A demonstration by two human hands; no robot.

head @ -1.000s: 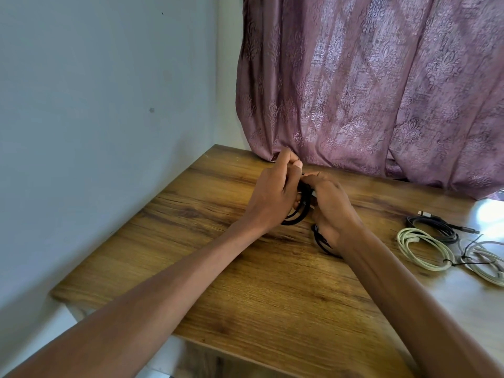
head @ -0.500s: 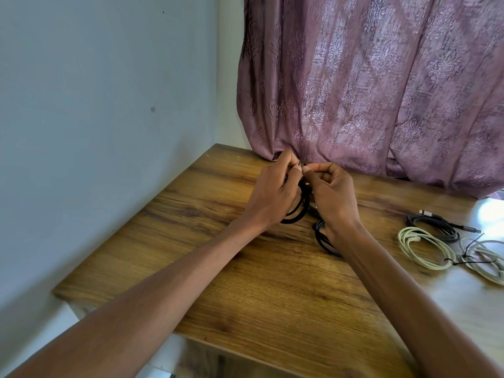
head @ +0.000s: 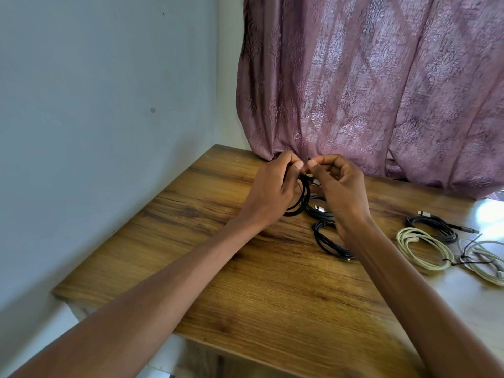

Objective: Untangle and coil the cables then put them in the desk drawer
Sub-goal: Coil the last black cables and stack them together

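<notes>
My left hand (head: 272, 190) grips a small coil of black cable (head: 300, 201) above the wooden desk (head: 245, 282). My right hand (head: 341, 192) pinches a thin black end of that cable at the coil's top, fingertips almost touching the left thumb. Below my right wrist a second black cable (head: 326, 238) lies looped on the desk, and a silver plug (head: 319, 208) shows between my hands. To the right lie a coiled black cable (head: 436, 227), a coiled cream cable (head: 422, 249) and a white cable (head: 485, 260). No drawer is in view.
A mauve patterned curtain (head: 368, 91) hangs behind the desk and rests on its far edge. A pale wall (head: 109, 118) runs along the desk's left side. The desk's front edge crosses the lower view, with floor showing below its left corner.
My right hand has risen from the desk to the top of the coil, uncovering the second black cable and the silver plug. My left hand has kept its grip.
</notes>
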